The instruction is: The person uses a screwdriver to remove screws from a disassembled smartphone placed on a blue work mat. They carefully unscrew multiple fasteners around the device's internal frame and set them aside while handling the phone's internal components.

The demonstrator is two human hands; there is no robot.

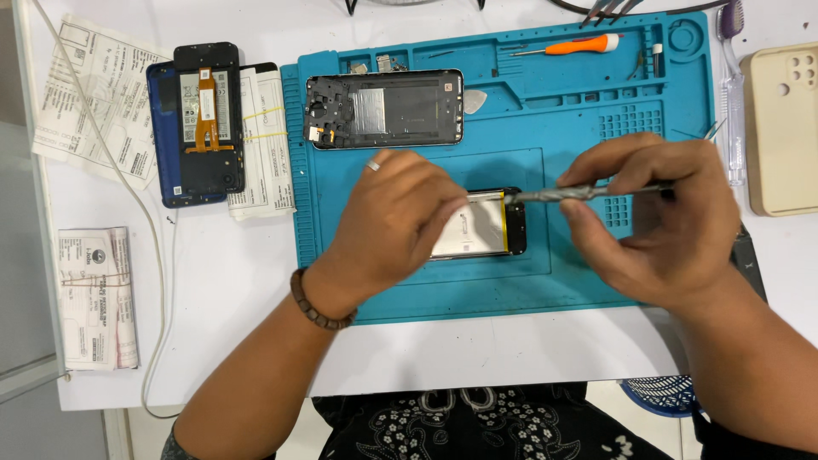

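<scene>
Already we have the opened phone [487, 223] stripped of its back, silvery battery exposed, lying at the middle of the blue mat [579, 145]. Our left hand [388, 226] presses it flat with closed fingers; our right hand [656, 221] pinches slim tweezers [579, 193] over its top end. The removed frame [385, 108] sits behind it; reassembly seems left.

Three opened phones are out: one under the hands [490, 226], one stripped frame [383, 108] higher on the single blue repair mat [596, 281], one dark blue one [198, 128] off to the side. Two hands work, one orange-handled screwdriver [579, 46] lies there, one beige phone case [782, 128], and two banded paper bundles [95, 298].
</scene>
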